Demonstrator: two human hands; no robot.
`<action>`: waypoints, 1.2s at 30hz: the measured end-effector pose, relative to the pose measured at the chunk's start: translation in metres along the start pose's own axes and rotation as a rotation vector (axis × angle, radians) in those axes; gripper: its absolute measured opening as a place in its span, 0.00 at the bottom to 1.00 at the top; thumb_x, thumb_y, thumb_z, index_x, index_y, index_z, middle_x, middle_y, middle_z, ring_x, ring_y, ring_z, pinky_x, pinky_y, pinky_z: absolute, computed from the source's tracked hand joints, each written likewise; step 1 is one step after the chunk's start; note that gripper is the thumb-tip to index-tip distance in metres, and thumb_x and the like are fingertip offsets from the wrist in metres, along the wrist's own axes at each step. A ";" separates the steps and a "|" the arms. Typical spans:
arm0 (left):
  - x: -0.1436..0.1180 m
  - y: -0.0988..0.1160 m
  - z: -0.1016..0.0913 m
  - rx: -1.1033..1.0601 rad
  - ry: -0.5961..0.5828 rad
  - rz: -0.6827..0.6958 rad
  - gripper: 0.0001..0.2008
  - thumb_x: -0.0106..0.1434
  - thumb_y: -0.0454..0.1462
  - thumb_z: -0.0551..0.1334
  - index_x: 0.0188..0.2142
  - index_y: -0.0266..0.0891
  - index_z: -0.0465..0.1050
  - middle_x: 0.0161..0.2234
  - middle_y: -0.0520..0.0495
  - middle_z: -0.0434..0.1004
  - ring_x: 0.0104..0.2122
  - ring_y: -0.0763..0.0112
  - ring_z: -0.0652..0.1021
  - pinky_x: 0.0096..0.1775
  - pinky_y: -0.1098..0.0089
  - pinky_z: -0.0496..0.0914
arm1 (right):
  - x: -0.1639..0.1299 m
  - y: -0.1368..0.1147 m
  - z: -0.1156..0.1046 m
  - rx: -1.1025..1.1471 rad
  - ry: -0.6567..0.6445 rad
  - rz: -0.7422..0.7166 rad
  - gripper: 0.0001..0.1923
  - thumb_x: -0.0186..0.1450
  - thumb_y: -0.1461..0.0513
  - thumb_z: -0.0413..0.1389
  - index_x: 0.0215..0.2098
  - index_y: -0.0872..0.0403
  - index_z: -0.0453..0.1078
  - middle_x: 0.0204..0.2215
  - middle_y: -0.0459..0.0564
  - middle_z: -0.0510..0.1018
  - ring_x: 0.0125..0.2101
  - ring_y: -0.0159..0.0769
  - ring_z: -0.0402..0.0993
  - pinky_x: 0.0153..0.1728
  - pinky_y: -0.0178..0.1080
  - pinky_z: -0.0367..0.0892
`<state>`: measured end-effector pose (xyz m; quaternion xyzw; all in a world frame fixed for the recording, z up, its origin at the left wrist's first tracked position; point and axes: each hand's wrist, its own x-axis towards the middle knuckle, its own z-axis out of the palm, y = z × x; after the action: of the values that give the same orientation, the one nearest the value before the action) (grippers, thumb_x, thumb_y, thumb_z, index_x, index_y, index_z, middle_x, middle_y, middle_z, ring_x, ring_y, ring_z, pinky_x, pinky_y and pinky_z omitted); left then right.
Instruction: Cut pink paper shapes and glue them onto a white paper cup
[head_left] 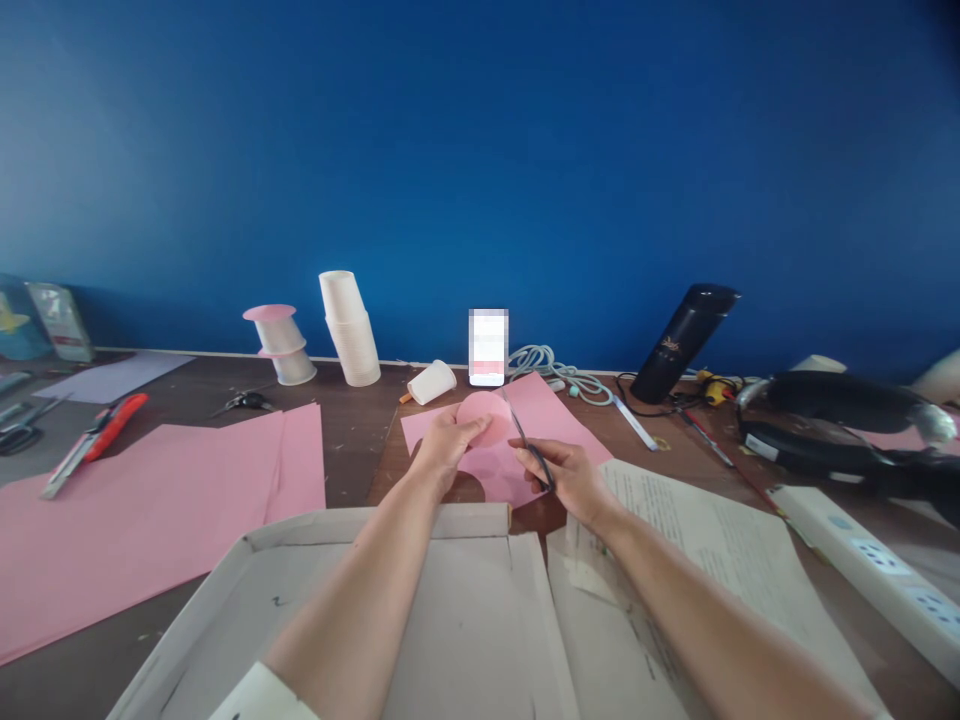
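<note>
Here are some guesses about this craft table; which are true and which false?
1. The left hand holds a pink paper circle. True.
2. The right hand holds a pencil. False: it holds scissors.
3. A stack of white cups stands by the blue wall. True.
4. One paper cup lies on its side. True.
5. The dark bottle lies flat in the cardboard box. False: it stands leaning near the wall.
</note>
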<state>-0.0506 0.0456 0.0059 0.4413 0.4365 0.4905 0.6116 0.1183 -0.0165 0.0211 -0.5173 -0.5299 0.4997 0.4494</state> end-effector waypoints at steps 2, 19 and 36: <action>0.000 -0.001 0.000 0.009 -0.002 0.000 0.25 0.47 0.46 0.69 0.42 0.36 0.74 0.37 0.40 0.78 0.31 0.65 0.76 0.31 0.69 0.70 | 0.000 0.000 0.000 -0.005 -0.001 -0.003 0.24 0.53 0.50 0.61 0.41 0.58 0.75 0.21 0.43 0.67 0.20 0.27 0.62 0.24 0.35 0.61; -0.001 0.001 0.002 -0.058 0.013 -0.028 0.22 0.46 0.44 0.70 0.40 0.37 0.75 0.36 0.41 0.78 0.30 0.66 0.76 0.31 0.68 0.68 | 0.003 0.006 -0.003 -0.079 -0.014 -0.032 0.26 0.54 0.48 0.60 0.43 0.58 0.74 0.21 0.44 0.68 0.19 0.28 0.63 0.23 0.35 0.59; 0.007 0.005 -0.004 -0.621 0.206 -0.002 0.17 0.46 0.35 0.71 0.36 0.41 0.71 0.39 0.51 0.74 0.32 0.78 0.73 0.28 0.78 0.66 | 0.004 0.008 -0.002 0.013 -0.031 -0.042 0.24 0.54 0.50 0.60 0.42 0.58 0.73 0.21 0.43 0.67 0.20 0.28 0.64 0.25 0.35 0.58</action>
<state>-0.0547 0.0536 0.0089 0.1814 0.3260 0.6416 0.6702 0.1207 -0.0132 0.0131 -0.4954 -0.5444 0.5015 0.4548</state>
